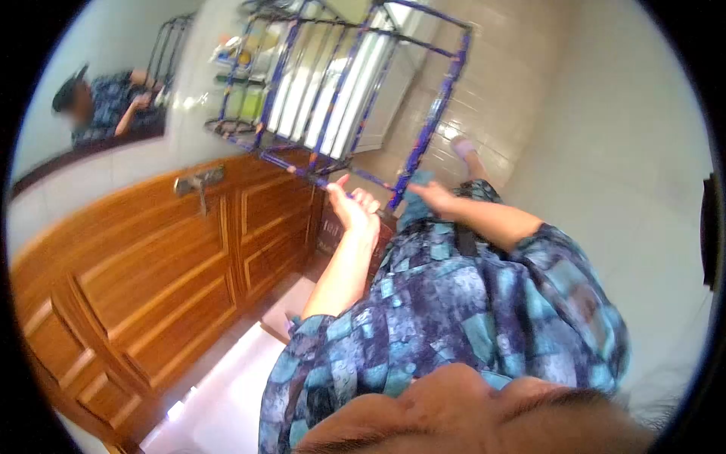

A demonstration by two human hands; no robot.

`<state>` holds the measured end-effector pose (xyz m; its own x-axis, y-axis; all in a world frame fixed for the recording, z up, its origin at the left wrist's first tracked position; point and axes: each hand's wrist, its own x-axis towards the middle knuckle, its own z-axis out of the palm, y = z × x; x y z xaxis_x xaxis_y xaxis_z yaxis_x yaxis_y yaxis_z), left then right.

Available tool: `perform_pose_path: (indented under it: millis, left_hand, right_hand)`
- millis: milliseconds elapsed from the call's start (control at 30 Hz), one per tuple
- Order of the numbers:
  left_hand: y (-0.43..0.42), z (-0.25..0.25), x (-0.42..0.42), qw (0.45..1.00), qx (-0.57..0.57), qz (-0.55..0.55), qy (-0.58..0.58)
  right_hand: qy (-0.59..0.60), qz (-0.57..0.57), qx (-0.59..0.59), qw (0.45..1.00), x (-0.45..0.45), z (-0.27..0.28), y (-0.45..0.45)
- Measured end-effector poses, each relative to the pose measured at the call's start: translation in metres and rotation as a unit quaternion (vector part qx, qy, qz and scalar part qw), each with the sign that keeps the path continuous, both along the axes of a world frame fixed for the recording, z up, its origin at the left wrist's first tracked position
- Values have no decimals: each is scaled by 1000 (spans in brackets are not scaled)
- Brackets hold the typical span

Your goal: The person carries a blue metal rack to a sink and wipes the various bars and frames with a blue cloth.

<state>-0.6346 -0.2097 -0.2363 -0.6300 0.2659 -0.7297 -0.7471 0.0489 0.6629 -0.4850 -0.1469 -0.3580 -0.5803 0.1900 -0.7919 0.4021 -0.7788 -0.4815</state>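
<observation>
A metal-framed rack [329, 113] with blue, speckled bars is held tilted in front of me. Its near lower bar is in my left hand [354, 208], the fingers wrapped round it. My right hand [435, 198] is closed on a blue cloth [414, 200], right beside the rack's near corner post. Whether the cloth presses on the post cannot be made out. The fingertips of my right hand are partly hidden by the cloth.
A brown wooden door [151, 280] with a metal handle [200, 181] is on the left, below a mirror [113, 91] reflecting a person. Shiny tiles [499, 83] lie beyond the rack. My slippered foot [463, 147] shows past the right hand. A pale wall [620, 166] rises at right.
</observation>
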Motion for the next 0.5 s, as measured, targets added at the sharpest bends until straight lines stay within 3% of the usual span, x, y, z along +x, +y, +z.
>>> perform_pose_path:
  millis: [33,67,100,133,167,233,367,433,500]
  left_hand:
    - [3,3,3,1000,21,9,2]
    - [3,4,5,999,49,9,-8]
    - [4,4,6,997,77,5,-18]
    - [0,0,6,995,92,20,-21]
    - [-1,-4,9,993,107,32,-24]
    - [-5,-9,14,991,129,35,5]
    - [0,11,24,993,112,21,36]
    - [-2,16,30,987,149,32,51]
    - [-4,26,33,987,147,25,53]
  right_hand:
    - [88,-15,-7,996,9,-45,7]
    - [22,-30,9,999,24,-52,28]
    - [0,-66,107,992,42,0,55]
    - [-42,-156,99,982,59,35,71]
    - [-4,-175,149,973,84,13,91]
    - [47,-219,229,947,94,93,116]
    - [161,-134,374,903,36,191,141]
    - [197,55,396,895,-22,221,150]
    - [313,87,317,891,-94,234,147]
